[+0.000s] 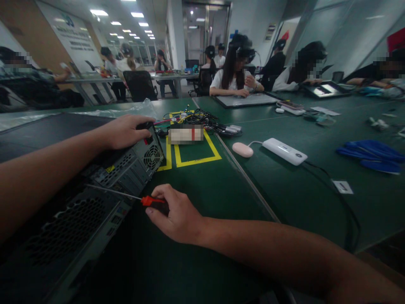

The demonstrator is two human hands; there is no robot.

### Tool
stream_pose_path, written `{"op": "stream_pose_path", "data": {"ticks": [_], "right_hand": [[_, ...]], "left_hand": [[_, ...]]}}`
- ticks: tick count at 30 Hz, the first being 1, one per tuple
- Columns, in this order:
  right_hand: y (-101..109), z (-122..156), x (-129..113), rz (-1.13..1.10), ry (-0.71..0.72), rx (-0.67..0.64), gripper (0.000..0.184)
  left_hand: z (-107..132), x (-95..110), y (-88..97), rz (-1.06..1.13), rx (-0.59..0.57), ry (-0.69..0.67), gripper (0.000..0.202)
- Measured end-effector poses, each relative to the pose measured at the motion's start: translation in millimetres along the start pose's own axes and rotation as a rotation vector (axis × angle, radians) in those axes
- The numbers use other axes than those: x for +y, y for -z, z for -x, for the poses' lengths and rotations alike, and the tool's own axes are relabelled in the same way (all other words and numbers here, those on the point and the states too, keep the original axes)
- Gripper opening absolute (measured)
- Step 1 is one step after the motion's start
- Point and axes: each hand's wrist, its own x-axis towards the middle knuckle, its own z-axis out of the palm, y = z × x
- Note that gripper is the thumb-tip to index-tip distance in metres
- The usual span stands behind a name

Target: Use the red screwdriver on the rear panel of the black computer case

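A black and grey desktop computer case [122, 179] lies at the left, with its perforated back panel and round fan grille [152, 156] facing the right. My left hand [125, 131] grips the case's upper far corner, its fingers curled over the edge. In my right hand [180, 215] is a screwdriver [152, 202] with a red and black handle, held in closed fingers. Its long thin shaft points left across the back panel. Whether the tip touches a screw I cannot make out.
Behind the case lies a tangle of cables [202, 116] near yellow tape marks [199, 161] on the green table [202, 185]. Farther right are a pink oval object [242, 150], a white power bank [284, 151] and blue gloves [373, 154]. Several people sit beyond.
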Motion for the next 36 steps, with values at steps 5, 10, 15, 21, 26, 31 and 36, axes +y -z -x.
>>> {"op": "stream_pose_path", "data": {"ticks": [5,10,15,21,26,31,36], "right_hand": [[0.1,-0.5,0.4,-0.016,-0.008,-0.008,0.019],[0.2,-0.3,0.6,-0.038,0.002,0.003,0.019],[0.4,-0.2,0.7,-0.040,-0.003,-0.004,0.019],[1.1,-1.3,0.1,-0.033,-0.005,-0.008,0.020],[0.2,-1.1,0.4,-0.023,-0.008,0.001,0.020],[-0.7,-0.4,0.7,-0.030,-0.011,0.006,0.020],[-0.3,-0.7,0.6,-0.036,0.007,0.027,0.021]], "left_hand": [[0.4,0.9,1.2,-0.004,-0.007,0.010,0.076],[1.2,3.6,2.2,-0.003,-0.009,0.016,0.079],[1.9,6.0,3.0,-0.001,-0.016,0.019,0.081],[1.3,2.4,1.6,-0.004,-0.011,0.011,0.082],[0.9,2.3,0.7,-0.012,-0.010,0.017,0.081],[1.5,5.6,1.1,-0.018,-0.008,0.031,0.081],[2.7,8.5,1.7,-0.010,-0.007,0.048,0.083]]}}
